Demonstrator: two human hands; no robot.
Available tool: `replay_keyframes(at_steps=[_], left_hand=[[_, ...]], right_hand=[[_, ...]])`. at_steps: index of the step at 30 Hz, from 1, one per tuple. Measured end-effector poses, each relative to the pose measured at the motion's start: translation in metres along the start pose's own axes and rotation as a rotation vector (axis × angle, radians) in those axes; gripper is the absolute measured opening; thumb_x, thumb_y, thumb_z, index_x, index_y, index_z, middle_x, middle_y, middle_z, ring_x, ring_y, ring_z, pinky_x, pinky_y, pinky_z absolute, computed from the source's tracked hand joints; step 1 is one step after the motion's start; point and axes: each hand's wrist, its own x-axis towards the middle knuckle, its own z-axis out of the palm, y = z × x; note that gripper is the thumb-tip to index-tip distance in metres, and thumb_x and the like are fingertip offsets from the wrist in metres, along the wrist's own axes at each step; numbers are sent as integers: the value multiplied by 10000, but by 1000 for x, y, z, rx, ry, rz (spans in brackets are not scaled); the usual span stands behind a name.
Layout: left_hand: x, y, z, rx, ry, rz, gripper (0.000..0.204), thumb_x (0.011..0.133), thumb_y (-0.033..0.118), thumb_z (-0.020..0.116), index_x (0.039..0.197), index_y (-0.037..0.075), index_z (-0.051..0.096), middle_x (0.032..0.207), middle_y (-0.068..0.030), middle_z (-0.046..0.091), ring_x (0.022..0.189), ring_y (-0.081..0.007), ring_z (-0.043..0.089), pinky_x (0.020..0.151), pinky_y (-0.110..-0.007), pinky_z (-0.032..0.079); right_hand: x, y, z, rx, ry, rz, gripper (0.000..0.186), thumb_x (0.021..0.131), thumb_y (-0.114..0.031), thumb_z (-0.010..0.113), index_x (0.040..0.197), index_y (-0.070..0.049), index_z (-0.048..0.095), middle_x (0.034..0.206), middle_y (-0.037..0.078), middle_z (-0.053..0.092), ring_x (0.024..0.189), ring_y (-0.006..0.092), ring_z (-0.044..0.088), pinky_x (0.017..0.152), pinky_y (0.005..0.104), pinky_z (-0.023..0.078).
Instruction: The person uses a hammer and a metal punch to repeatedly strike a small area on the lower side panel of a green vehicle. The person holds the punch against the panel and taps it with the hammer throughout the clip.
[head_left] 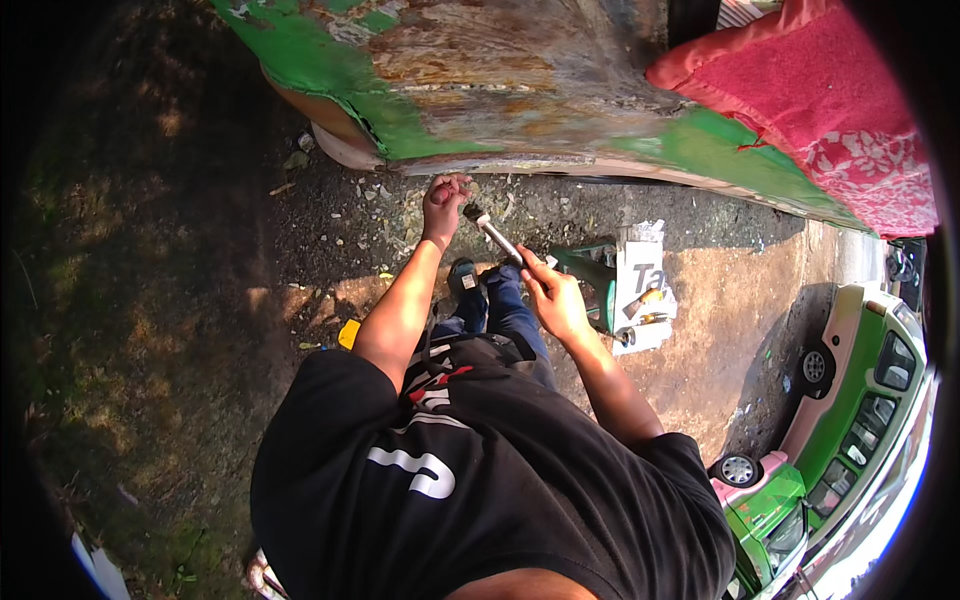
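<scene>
A hammer [497,238] with a dark head and a pale shaft slants up and to the left from my right hand [553,293], whose fingers wrap round its grip end. The hammer's head sits just right of my left hand [443,208]. That hand is closed, with its fingers curled in, near the lower edge of a worn vehicle body panel [500,75]. What it holds, if anything, is too small to make out. Green paint shows at the panel's sides, while its middle is stripped to brown and grey.
Right of my legs, a green stool [603,283] stands beside a printed sheet [640,262] with several tools on it. A pink towel [800,95] hangs over the panel at upper right. A green and pink van [840,440] is parked at right. Something yellow [348,334] lies left of my arm.
</scene>
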Motion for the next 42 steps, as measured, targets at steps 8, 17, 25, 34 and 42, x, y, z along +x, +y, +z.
replay_keyframes(at_steps=[8,17,25,34,42], left_hand=[[-7,4,9,270,238,18,76,891,16,634,961,31,608,1192,-135,649,964,-165,656,766,-291,527],[-5,-3,-18,654,96,159,118,813,-3,695,889,37,613,1128,-138,663,1031,-241,632,891,-319,472],[-11,11,-2,815,-166,303,238,737,-111,590,915,45,567,1100,-150,642,1023,-297,636,843,-324,489],[4,30,17,878,-278,228,167,772,-83,519,877,38,566,914,-146,647,986,-310,655,815,-358,493],[-3,23,-10,890,-257,222,166,775,-86,509,876,34,563,997,-172,673,1051,-328,652,784,-362,500]], right_hand=[[-8,10,0,61,63,-65,399,948,-147,597,1345,-155,562,1010,239,660,732,105,630,727,292,503],[-7,25,0,75,119,-34,395,935,-170,605,1329,-181,576,997,222,666,856,319,701,744,357,524],[-15,45,8,109,179,-59,384,941,-175,608,1324,-181,581,1065,217,659,989,301,678,812,357,523],[-24,52,12,116,141,44,377,944,-180,607,1320,-188,584,1071,216,654,993,300,673,805,344,519],[-20,39,18,164,97,41,355,966,-149,582,1318,-110,578,1044,192,695,849,43,565,776,253,482]])
